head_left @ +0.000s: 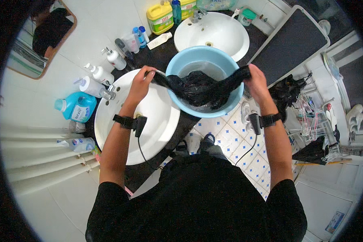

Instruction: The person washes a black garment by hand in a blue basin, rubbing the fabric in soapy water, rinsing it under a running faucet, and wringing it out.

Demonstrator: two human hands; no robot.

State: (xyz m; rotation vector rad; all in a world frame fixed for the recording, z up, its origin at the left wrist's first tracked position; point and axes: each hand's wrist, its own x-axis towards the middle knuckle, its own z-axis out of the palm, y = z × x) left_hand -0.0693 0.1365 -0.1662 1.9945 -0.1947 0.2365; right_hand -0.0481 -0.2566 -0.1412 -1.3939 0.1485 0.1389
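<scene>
A black garment (199,86) is stretched between my two hands, its middle sagging into a light blue basin (174,60) that holds water. My left hand (140,85) grips one end of the cloth above the near-left sink, outside the basin's left rim. At the basin's right rim, my right hand (257,82) is closed round the other end. The cloth's lower part lies in the basin; whether it reaches the bottom cannot be seen. What kind of garment it is does not show. Each wrist wears a black strap with a small device and a cable.
The basin overlaps the white far sink (211,30) and the dark counter edge. A second white sink (157,133) is below my left arm. Pump bottles (101,74), a blue detergent jug (78,107) and a yellow jug (160,18) line the wall. Hangers (308,111) hang at right.
</scene>
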